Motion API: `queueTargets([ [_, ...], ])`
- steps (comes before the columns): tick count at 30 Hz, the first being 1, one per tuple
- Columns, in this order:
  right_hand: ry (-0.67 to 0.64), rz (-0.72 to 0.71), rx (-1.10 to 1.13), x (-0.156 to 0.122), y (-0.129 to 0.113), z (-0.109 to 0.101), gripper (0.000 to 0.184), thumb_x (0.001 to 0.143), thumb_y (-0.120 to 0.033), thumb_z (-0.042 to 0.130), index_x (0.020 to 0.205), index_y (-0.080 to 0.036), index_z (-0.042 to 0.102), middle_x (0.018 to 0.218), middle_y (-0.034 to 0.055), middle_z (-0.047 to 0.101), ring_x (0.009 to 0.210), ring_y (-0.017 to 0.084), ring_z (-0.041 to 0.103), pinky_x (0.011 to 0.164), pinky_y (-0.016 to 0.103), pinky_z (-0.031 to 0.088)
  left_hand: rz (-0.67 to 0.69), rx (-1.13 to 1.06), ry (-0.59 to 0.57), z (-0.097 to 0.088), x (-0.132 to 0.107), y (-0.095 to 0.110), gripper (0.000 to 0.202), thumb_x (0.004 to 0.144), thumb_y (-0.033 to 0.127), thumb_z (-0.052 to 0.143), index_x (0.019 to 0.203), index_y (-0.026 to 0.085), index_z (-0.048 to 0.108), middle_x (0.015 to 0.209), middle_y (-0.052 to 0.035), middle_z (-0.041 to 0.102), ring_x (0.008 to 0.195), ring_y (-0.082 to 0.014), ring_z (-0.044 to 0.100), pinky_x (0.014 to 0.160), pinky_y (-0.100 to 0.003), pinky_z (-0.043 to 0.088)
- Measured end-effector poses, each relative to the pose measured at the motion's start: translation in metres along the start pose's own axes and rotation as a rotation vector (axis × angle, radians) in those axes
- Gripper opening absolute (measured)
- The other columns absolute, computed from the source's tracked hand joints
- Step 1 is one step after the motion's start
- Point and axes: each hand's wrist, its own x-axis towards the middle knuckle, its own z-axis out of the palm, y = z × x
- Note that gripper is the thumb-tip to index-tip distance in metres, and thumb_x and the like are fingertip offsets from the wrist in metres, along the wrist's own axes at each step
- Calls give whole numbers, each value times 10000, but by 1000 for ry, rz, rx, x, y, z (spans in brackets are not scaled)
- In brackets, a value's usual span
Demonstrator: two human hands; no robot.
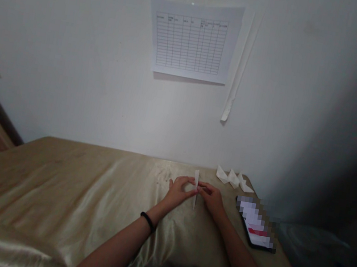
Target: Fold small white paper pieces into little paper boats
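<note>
Between my two hands stands a narrow piece of folded white paper (196, 176), seen nearly edge-on above the cloth-covered table. My left hand (180, 189) pinches it from the left with thumb and fingertips; a black band circles that wrist. From the right, my right hand (211, 197) has its fingertips closed on the same paper. The fingertips of both hands meet near its middle, hiding part of the folds. At the back right of the table lie several white folded paper pieces (232, 178) with pointed corners, a little beyond my right hand.
A phone (255, 223) with a lit, pixelated screen lies right of my right forearm. Shiny gold cloth (64, 187) with wrinkles covers the table, which meets the wall. A printed table sheet (193, 41) and a white strip (239, 66) are on the wall.
</note>
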Motion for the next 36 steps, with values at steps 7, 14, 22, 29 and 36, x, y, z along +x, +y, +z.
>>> queueTargets([
  [7,1,28,39,-1,-1,0,394,685,-464,766,979,-202,782,1050,106,780,926,292,750,864,453,601,-3,8,-5,-1,1,-2,263,777,397,787,1009,281,743,1286,-76,688,1312,-331,521,1172,-719,59],
  [14,-7,25,58,-1,-3,1,384,681,-432,762,982,-194,782,1045,111,780,899,291,754,847,455,610,-12,17,-18,0,2,-5,292,769,379,793,1036,274,738,1270,-82,694,1301,-324,533,1183,-706,57],
  [22,5,13,51,-2,-3,1,375,697,-424,749,994,-197,777,1066,107,776,929,286,751,864,452,607,-39,-4,-32,-3,3,-4,324,756,323,800,1071,282,732,1300,-79,682,1310,-337,525,1167,-729,28],
  [29,54,9,-37,-1,1,-5,354,714,-378,689,1009,-197,765,988,95,789,852,270,751,799,425,613,-41,-31,-33,-3,5,-8,382,754,250,770,1131,288,720,1320,-81,668,1315,-326,521,1182,-705,48],
  [36,133,-93,-171,0,3,-9,310,749,-313,616,995,-187,757,1024,100,768,897,253,721,841,404,586,35,-58,-20,-8,5,0,383,751,168,680,1119,258,737,1261,-65,702,1270,-289,569,1188,-570,283],
])
